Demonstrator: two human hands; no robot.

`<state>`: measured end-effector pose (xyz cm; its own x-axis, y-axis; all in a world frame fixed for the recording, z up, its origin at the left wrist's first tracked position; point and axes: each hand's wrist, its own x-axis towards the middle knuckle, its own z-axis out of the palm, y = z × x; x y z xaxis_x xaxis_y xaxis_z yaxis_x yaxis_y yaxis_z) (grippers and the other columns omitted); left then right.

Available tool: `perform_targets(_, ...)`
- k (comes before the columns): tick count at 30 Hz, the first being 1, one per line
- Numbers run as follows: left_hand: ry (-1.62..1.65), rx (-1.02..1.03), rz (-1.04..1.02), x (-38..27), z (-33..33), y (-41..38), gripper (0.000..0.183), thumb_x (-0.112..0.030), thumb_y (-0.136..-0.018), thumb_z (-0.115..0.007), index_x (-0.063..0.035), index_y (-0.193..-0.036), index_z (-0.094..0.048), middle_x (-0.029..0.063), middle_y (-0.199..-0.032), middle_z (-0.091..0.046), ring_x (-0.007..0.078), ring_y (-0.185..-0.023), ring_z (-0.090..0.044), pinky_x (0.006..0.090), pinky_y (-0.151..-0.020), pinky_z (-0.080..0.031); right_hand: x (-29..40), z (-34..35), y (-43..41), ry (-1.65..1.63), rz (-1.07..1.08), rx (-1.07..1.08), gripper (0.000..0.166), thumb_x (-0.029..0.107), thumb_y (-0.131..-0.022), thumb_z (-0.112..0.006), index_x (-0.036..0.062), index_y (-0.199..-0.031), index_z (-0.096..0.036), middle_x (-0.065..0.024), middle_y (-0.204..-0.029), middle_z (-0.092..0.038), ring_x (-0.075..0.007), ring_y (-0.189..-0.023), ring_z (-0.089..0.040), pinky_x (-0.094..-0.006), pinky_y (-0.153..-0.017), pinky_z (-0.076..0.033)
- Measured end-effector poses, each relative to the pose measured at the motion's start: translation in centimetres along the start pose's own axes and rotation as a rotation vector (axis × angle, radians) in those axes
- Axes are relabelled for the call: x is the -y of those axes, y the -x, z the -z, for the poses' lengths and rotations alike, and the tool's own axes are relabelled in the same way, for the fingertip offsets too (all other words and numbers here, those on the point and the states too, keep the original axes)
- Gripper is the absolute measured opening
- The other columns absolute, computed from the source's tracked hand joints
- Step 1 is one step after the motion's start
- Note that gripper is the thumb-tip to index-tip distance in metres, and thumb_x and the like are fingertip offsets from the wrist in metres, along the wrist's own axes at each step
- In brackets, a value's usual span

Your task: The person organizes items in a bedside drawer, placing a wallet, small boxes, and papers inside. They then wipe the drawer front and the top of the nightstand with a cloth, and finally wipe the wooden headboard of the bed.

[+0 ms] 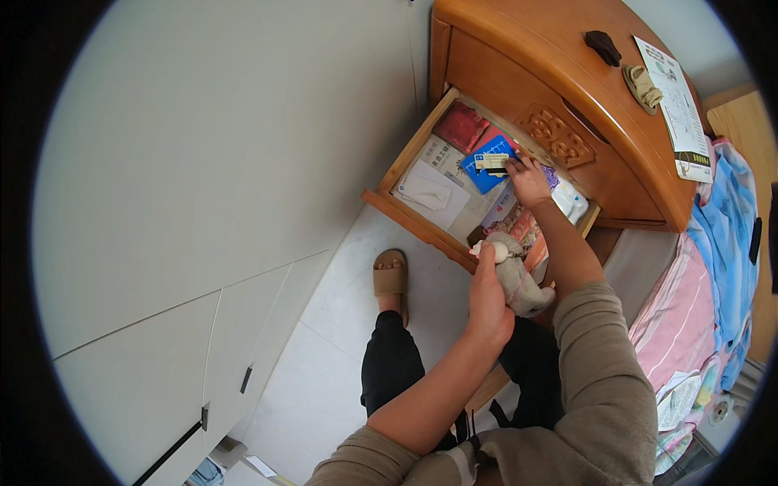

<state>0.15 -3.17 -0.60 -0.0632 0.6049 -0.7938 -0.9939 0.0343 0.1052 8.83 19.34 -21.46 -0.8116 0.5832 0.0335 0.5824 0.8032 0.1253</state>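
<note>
Before me a wooden drawer [418, 226] stands pulled out of a brown wooden cabinet [504, 67]. My left hand [491, 297] holds a grey plush toy [523, 282] with a small pale round piece at the drawer's front edge. Inside the drawer, the fingers of my right hand [529, 179] touch the end of a printed card [491, 163] lying over a blue booklet [483, 182]; whether they grip it I cannot tell. Around them lie a red packet [461, 126], white paper [431, 191], newspaper, an orange printed sheet [530, 234] and a white plastic packet [571, 199].
On the cabinet top are a dark cloth item [603, 48], a small beige sandal [642, 88] and a printed sheet [674, 103]. A bed with pink and blue bedding [674, 291] is at the right. White cabinet doors [200, 182] rise at the left.
</note>
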Motion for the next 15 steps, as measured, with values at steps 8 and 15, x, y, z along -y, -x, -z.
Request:
perform_targets(8, 0.044, 0.010, -0.033, -0.1, -0.1, -0.5, 0.046, -0.046, -0.095, -0.048, -0.0103, -0.124, -0.049, 0.0037, -0.122, -0.053, 0.0197, -0.114, -0.050, 0.0387, -0.100, -0.039, -0.3, 1.9, -1.0, -0.420, -0.477, -0.137, 0.017, 0.014, -0.087, -0.053, 0.0031, -0.098, -0.061, -0.0103, -0.086, -0.068, -0.0275, -0.072, -0.064, -0.0391, -0.067, -0.053)
perform_targets(15, 0.018, 0.021, 0.008, 0.0, -0.2, -0.2, 0.046, -0.047, -0.095, -0.049, -0.0104, -0.123, -0.049, 0.0032, -0.120, -0.054, 0.0189, -0.111, -0.051, 0.0379, -0.098, -0.040, 0.2, -0.2, -0.6, -1.434, -1.030, -0.135, 0.014, 0.014, -0.091, -0.053, 0.0011, -0.089, -0.059, -0.0085, -0.074, -0.067, -0.0131, -0.059, -0.061, -0.0270, -0.056, -0.048)
